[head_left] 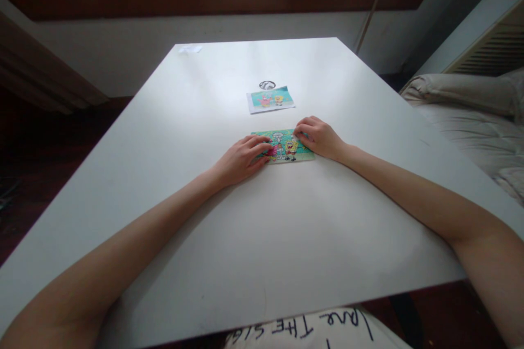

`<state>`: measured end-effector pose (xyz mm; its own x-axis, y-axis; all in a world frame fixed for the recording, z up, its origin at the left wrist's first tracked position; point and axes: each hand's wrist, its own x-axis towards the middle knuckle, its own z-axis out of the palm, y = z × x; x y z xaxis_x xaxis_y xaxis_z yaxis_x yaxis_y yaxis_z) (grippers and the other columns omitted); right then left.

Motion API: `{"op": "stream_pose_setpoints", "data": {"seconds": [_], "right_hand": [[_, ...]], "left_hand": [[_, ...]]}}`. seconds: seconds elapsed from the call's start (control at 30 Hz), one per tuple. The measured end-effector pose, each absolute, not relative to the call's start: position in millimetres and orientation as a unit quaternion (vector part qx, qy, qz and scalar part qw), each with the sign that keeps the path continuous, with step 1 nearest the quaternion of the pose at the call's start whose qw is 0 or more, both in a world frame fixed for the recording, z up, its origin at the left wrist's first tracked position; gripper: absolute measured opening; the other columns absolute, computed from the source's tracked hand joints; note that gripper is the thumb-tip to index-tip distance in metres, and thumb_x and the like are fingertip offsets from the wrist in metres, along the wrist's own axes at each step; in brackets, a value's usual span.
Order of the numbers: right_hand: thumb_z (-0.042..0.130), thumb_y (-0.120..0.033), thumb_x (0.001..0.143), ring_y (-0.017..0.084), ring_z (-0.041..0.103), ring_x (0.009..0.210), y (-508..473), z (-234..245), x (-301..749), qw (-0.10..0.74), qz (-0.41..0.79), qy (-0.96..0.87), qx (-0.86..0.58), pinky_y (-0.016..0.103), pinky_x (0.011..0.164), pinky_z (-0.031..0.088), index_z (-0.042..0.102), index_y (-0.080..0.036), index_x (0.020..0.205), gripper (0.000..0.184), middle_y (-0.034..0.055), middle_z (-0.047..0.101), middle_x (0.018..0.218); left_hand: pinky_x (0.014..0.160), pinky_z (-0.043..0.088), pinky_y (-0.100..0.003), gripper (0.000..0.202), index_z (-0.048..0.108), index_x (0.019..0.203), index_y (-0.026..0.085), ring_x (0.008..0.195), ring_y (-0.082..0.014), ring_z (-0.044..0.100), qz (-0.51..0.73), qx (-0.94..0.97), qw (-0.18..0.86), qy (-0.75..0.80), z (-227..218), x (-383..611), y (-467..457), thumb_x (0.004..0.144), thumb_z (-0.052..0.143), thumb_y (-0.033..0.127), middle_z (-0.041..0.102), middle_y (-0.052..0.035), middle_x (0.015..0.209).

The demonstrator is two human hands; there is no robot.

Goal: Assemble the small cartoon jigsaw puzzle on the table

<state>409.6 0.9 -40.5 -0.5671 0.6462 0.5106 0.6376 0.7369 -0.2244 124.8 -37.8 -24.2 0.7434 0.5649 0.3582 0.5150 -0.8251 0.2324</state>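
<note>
A small green cartoon jigsaw puzzle [291, 148] lies flat on the white table between my two hands. Stretched over its left end is my left hand [245, 158], palm down with the fingers apart, hiding part of the pink figure. At the upper right part of the puzzle, my right hand [317, 135] has its fingers bent and close together, touching the surface. What lies beneath those fingertips is hidden. Just beyond the puzzle rests a paper picture [270, 100] with a pink and a yellow cartoon figure on blue-green.
A round black-and-white mark [267, 85] is behind the picture on the white table [229, 272]. A whitish scrap [190, 49] lies near the far left corner. Windows run behind the table, and a cushioned seat [462, 120] stands on the right.
</note>
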Motion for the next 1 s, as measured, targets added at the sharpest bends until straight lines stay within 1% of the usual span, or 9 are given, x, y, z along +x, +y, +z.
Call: {"op": "stream_pose_setpoints", "data": {"seconds": [0.17, 0.37, 0.6, 1.0], "right_hand": [[0.053, -0.018, 0.091, 0.024, 0.060, 0.092, 0.6, -39.9, 409.2, 0.291, 0.021, -0.883, -0.368, 0.038, 0.083, 0.051, 0.068, -0.022, 0.088, 0.016, 0.0082, 0.069, 0.098], [0.053, -0.018, 0.091, 0.023, 0.060, 0.091, 1.0, -40.0, 409.1, 0.292, 0.004, -0.885, -0.364, 0.037, 0.082, 0.052, 0.068, -0.022, 0.088, 0.016, 0.0075, 0.070, 0.098], [0.053, -0.018, 0.091, 0.023, 0.060, 0.090, 0.9, -39.6, 409.5, 0.292, 0.003, -0.885, -0.362, 0.037, 0.081, 0.052, 0.068, -0.022, 0.088, 0.016, 0.0078, 0.070, 0.097], [0.053, -0.016, 0.091, 0.023, 0.059, 0.092, 2.0, -40.5, 410.1, 0.289, 0.016, -0.886, -0.363, 0.037, 0.083, 0.051, 0.069, -0.021, 0.089, 0.016, 0.0079, 0.069, 0.099]], "left_hand": [[0.105, 0.051, -0.041, 0.030, 0.064, 0.120, 0.020, 0.119, -0.0228, 0.060, 0.216, 0.932, 0.054, 0.286, -24.3, 125.5, -37.8, 0.101, 0.044, 0.032, 0.064, -0.0106, 0.129], [0.105, 0.050, -0.042, 0.030, 0.063, 0.122, 0.020, 0.120, -0.0236, 0.059, 0.215, 0.931, 0.059, 0.288, -26.3, 124.5, -36.9, 0.101, 0.044, 0.032, 0.064, -0.0107, 0.131], [0.106, 0.049, -0.040, 0.031, 0.062, 0.123, 0.020, 0.120, -0.0231, 0.059, 0.216, 0.933, 0.053, 0.285, -25.0, 124.9, -37.6, 0.101, 0.044, 0.032, 0.065, -0.0102, 0.129], [0.105, 0.051, -0.042, 0.033, 0.063, 0.125, 0.019, 0.119, -0.0242, 0.059, 0.225, 0.930, 0.045, 0.287, -28.5, 124.1, -37.2, 0.100, 0.046, 0.031, 0.063, -0.0114, 0.130]]}}
